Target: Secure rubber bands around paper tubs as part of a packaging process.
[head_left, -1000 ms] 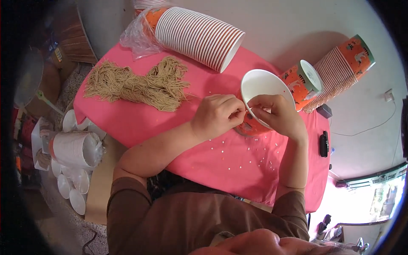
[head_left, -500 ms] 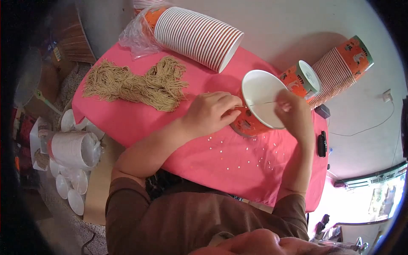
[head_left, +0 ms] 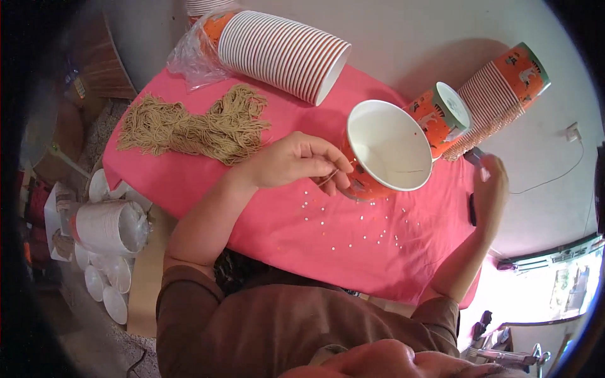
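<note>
Beside the near-left wall of a white-lined orange paper tub (head_left: pixel 394 142), my left hand (head_left: pixel 309 165) pinches a thin thread (head_left: pixel 329 177) between thumb and finger. The tub stands tilted with its mouth toward me. Across its white inside runs a fine thread line (head_left: pixel 413 171), pointing toward my right hand (head_left: pixel 490 183). That hand is out past the tub, over the table's right side, fingers drawn together and somewhat blurred. The thread's path near those fingertips is hard to make out. Small pale bits (head_left: pixel 362 218) lie scattered on the cloth in front of the tub.
A tan string bundle (head_left: pixel 195 129) lies left on the pink-covered table (head_left: pixel 283 246). Behind it rests a long stack of tubs (head_left: pixel 283 53) partly in clear plastic. An upturned tub (head_left: pixel 450 107) and another stack (head_left: pixel 498 94) stand right. More white containers (head_left: pixel 104 227) are at lower left.
My right hand has swung right, from over the tub's mouth to beyond it. My left hand has dropped slightly away from the rim, fingers now lower. The view has shifted a little.
</note>
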The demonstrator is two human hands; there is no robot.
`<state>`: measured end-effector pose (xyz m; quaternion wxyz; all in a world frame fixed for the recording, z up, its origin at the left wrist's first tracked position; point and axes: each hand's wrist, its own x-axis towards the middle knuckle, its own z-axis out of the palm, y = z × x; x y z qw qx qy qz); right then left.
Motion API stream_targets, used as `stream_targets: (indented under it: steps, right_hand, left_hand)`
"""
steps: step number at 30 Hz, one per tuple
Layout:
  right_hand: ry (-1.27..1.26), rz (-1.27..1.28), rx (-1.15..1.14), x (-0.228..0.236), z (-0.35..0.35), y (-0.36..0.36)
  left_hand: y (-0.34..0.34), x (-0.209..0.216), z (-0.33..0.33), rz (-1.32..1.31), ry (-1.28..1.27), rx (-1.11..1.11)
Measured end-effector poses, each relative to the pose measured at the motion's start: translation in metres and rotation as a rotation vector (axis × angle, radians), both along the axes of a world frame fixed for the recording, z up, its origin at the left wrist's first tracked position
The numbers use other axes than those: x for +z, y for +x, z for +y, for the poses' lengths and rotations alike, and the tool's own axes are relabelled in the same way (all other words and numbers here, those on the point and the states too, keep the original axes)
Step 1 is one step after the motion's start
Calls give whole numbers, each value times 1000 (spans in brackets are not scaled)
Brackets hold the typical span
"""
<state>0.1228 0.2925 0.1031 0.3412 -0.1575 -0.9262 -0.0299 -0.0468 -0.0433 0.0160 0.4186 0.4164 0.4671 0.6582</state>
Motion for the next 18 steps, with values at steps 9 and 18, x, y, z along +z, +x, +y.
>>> stream_targets:
  steps: [9,18]
  right_hand:
    - [-447,-504,804,-24,-88,-63]
    - [-389,-389,745,-35,-95,-66]
  left_hand:
    - [6,-12,14,26,174,198]
    - [15,-5,16,183,466,335]
